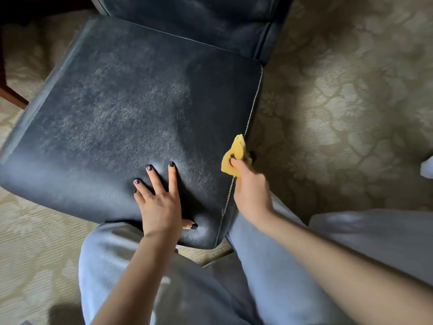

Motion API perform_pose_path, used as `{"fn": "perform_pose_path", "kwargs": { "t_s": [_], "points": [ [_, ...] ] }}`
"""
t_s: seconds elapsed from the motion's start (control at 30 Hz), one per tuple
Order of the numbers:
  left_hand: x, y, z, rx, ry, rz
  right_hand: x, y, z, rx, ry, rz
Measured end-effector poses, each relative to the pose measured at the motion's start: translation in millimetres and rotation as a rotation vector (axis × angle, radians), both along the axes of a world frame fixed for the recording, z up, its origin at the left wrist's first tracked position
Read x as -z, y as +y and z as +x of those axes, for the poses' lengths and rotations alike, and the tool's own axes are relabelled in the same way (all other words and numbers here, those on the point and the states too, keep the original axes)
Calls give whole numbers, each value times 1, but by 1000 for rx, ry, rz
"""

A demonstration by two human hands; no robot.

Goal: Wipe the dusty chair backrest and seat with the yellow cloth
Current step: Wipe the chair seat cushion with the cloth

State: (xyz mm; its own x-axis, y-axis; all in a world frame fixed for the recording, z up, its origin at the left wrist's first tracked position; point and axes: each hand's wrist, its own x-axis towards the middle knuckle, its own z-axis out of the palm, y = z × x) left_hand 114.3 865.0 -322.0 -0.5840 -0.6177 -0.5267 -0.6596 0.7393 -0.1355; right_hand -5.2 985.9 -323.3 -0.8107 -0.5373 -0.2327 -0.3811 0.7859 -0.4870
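A dark blue leather chair fills the upper left of the head view. Its seat [121, 109] shows pale dust across the middle, and the backrest [199, 22] rises at the top. My left hand [159, 198] lies flat on the seat's near edge with fingers spread. My right hand [250, 186] grips a bunched yellow cloth [235, 152] and presses it against the seat's right edge, along the light stitched seam. Part of the cloth is hidden behind my fingers.
A beige floral carpet [339, 102] surrounds the chair. My legs in light blue trousers [210, 289] are close against the seat's front corner. A reddish wooden furniture leg [11, 95] stands at the left edge. A white object [427, 166] shows at the far right.
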Motion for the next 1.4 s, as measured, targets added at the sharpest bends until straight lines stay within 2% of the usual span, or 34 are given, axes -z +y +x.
{"fn": "perform_pose_path", "kwargs": {
  "t_s": [0.13,0.27,0.4,0.6,0.83,0.97,1.1,1.2,1.4],
  "points": [
    [-3,0,-1,-1,-11,-1,7,10,29,15,50,-143],
    [-11,0,-5,33,-89,-10,18,15,28,127,48,-326],
    [-22,-10,-11,76,-113,-2,27,12,29,208,60,-390],
    [-28,-26,-37,304,103,151,29,-5,-21,266,-13,-417],
    [4,-22,-72,245,335,254,28,-19,-83,179,-81,-383],
    [22,-28,-62,283,564,239,31,-24,-111,173,-96,-379],
    [35,-36,-45,425,597,143,29,-42,-154,247,-157,-374],
    [38,-33,-40,424,612,81,27,-49,-169,249,-157,-330],
    [37,-31,-41,427,564,51,33,-35,-119,255,-77,-382]
  ]
}}
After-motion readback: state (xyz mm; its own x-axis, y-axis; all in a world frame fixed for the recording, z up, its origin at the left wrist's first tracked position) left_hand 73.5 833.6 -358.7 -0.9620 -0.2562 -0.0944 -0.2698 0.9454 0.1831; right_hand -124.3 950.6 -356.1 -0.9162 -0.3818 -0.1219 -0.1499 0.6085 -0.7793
